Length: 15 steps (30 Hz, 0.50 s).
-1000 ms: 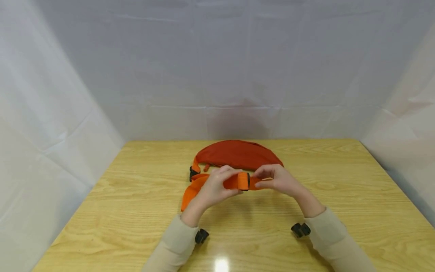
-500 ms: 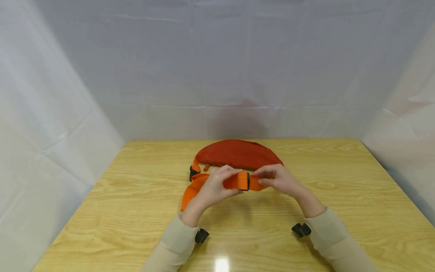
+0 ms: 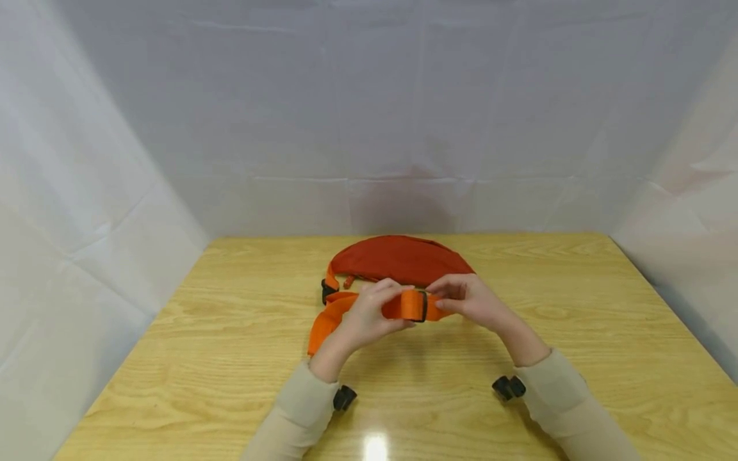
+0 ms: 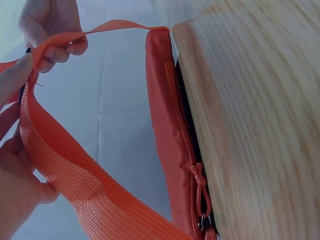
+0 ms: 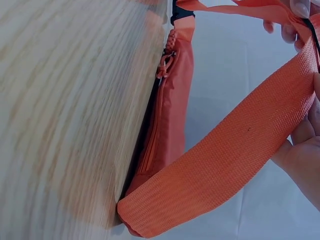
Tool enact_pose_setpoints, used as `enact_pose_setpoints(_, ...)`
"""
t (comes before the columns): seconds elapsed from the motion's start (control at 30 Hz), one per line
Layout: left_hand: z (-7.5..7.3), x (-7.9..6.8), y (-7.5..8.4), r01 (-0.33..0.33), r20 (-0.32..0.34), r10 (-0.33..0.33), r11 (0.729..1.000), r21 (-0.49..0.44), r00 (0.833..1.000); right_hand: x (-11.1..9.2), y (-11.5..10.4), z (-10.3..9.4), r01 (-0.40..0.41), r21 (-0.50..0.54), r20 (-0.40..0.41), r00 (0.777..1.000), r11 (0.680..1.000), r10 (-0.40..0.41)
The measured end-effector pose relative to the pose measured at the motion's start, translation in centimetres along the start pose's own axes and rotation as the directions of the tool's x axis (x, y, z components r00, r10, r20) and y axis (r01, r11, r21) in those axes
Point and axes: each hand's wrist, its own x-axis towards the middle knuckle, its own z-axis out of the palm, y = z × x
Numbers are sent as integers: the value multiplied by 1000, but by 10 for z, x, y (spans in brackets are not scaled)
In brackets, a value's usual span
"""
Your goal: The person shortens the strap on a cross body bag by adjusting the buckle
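Note:
A red waist bag lies on the table with its orange strap looping forward, raised in front of it. My left hand pinches the strap just left of a black slider buckle, where the webbing folds over. On the slider's other side, my right hand holds the strap between thumb and fingers. The right wrist view shows the wide webbing running from the bag's end up to the right hand. A black side-release clip joins the strap at the bag's left end.
The wooden table carries the bag near its back edge. White sheeting hangs behind and on both sides. A red zip pull dangles from the bag's front. Black devices sit at both wrists.
My right fingers have shifted from the strap's edge to a closer grip by the slider, and the strap there has turned flatter toward the head camera. The left hand stays nearly still.

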Motion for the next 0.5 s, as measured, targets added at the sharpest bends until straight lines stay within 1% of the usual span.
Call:
enact_pose_setpoints(0.13,2,1,0,-13,-16,13,1000,5,1000,0,-3,3,12,8,-5,1000,1000,-12)
enact_pose_setpoints(0.27,2,1,0,3,-25,-3,1000,17,1000,0,-4,5,22,-16,-13,1000,1000,-22)
enact_pose_setpoints(0.37,2,1,0,26,-24,-26,999,23,999,-1,-5,7,3,-59,-8,1000,998,-3)
enact_pose_setpoints(0.5,2,0,0,41,-19,-41,999,4,999,-1,-6,11,-30,-132,2,1000,991,30)
